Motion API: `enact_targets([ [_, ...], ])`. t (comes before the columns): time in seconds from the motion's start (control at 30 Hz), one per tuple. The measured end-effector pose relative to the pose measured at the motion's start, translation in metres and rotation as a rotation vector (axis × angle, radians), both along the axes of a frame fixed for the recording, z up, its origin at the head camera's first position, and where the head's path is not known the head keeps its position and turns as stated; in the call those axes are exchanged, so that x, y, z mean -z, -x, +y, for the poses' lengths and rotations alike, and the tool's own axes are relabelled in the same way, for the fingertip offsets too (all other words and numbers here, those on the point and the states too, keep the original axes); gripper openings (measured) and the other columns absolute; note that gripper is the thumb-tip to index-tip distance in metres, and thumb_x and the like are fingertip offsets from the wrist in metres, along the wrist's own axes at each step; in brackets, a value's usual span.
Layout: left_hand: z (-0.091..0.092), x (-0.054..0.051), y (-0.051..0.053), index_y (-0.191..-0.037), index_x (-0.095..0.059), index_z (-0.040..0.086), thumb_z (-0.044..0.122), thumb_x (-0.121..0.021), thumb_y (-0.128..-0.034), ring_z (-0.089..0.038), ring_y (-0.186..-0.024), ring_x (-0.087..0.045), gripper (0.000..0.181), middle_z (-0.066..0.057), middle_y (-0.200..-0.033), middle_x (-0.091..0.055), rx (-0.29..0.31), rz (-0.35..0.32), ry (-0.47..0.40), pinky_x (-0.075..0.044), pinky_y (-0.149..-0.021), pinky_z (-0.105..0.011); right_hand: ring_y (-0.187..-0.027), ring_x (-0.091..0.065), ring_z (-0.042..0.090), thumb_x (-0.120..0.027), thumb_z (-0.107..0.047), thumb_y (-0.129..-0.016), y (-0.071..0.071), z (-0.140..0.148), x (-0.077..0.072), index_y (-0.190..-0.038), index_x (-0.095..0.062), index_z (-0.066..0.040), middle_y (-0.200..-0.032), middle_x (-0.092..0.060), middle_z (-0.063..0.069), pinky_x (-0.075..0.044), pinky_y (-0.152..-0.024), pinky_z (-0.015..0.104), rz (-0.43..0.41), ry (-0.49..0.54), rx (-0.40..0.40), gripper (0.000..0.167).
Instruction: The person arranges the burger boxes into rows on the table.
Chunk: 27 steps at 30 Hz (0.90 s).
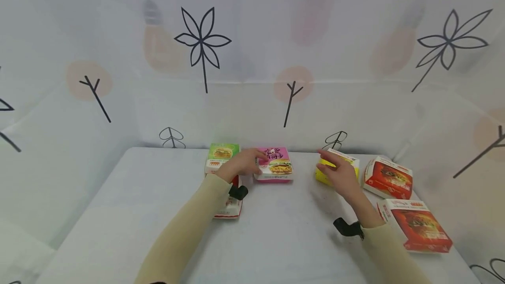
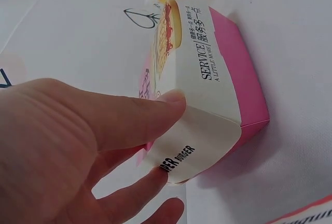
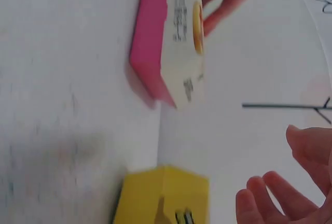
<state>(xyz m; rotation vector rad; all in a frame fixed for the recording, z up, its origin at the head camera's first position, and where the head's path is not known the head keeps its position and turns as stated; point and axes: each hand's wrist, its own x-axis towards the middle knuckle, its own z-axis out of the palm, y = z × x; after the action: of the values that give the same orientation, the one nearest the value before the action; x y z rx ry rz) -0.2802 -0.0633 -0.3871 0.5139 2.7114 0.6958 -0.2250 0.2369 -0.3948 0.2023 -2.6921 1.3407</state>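
Note:
A pink and white burger box stands at the back middle of the table; the left wrist view shows the same box close up. My left hand is at its left end, thumb and fingertips touching the box, fingers loosely extended. In the left wrist view this hand does not wrap round the box. My right hand is over the front left of a yellow box, fingers apart and holding nothing. The right wrist view shows that hand beside the yellow box, with a gap between them.
A green and white box lies at the back left, with a red and white box in front, partly hidden by my left arm. Two red boxes lie along the table's right side. A patterned cloth hangs behind.

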Motion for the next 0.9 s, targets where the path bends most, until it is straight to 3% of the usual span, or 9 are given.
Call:
enact_targets([
  [0.17,0.001,-0.001,-0.001,-0.134,-0.065,0.023,0.014,-0.077,-0.0877,-0.027,-0.142,-0.036,0.049,0.000,-0.150,-0.047,-0.016,-0.014,-0.001,-0.031,-0.114,-0.049,-0.134,-0.043,0.043,-0.058,-0.027,-0.102,0.000,0.031,-0.004,-0.149,-0.048,-0.011,-0.146,-0.048,0.022,-0.042,-0.103,0.056,-0.015,-0.015,0.071,0.050],
  [0.37,0.000,-0.003,-0.003,-0.134,-0.065,0.023,0.014,-0.076,-0.0881,-0.027,-0.141,-0.038,0.049,0.000,-0.150,-0.047,-0.013,-0.009,0.009,-0.034,-0.112,-0.048,-0.136,-0.039,0.045,-0.054,-0.021,-0.104,0.005,0.063,-0.010,-0.151,-0.044,-0.011,-0.151,-0.043,0.022,-0.040,-0.103,0.059,-0.049,-0.065,0.139,0.049],
  [0.5,0.000,-0.005,-0.004,-0.135,-0.064,0.022,0.013,-0.076,-0.0884,-0.027,-0.140,-0.038,0.049,-0.001,-0.150,-0.047,-0.006,-0.012,0.008,-0.034,-0.113,-0.047,-0.136,-0.035,0.050,-0.055,-0.015,-0.102,0.013,0.074,-0.006,-0.151,-0.042,-0.007,-0.152,-0.038,0.027,-0.037,-0.104,0.063,-0.094,-0.158,0.135,0.052],
  [0.63,0.000,-0.005,-0.005,-0.136,-0.063,0.023,0.014,-0.076,-0.0885,-0.026,-0.141,-0.038,0.050,-0.001,-0.151,-0.046,-0.008,-0.010,0.011,-0.033,-0.113,-0.047,-0.131,-0.036,0.056,-0.055,-0.025,-0.102,0.020,0.077,0.001,-0.151,-0.041,-0.008,-0.152,-0.034,0.031,-0.035,-0.101,0.068,-0.156,-0.250,0.126,0.054],
  [0.77,0.000,-0.004,-0.005,-0.136,-0.063,0.023,0.014,-0.076,-0.0886,-0.026,-0.141,-0.037,0.050,-0.002,-0.151,-0.046,-0.007,-0.004,0.015,-0.033,-0.113,-0.048,-0.134,-0.028,0.059,-0.053,-0.040,-0.102,0.025,0.079,0.006,-0.154,-0.036,-0.010,-0.154,-0.027,0.032,-0.029,-0.100,0.074,-0.234,-0.272,0.115,0.062],
  [0.9,0.000,-0.004,-0.004,-0.136,-0.063,0.022,0.014,-0.076,-0.0884,-0.026,-0.141,-0.038,0.050,-0.001,-0.150,-0.047,-0.001,0.000,0.012,-0.033,-0.113,-0.048,-0.138,-0.019,0.059,-0.054,-0.045,-0.101,0.027,0.081,0.008,-0.156,-0.032,-0.009,-0.157,-0.021,0.031,-0.023,-0.101,0.077,-0.286,-0.268,0.088,0.069],
])
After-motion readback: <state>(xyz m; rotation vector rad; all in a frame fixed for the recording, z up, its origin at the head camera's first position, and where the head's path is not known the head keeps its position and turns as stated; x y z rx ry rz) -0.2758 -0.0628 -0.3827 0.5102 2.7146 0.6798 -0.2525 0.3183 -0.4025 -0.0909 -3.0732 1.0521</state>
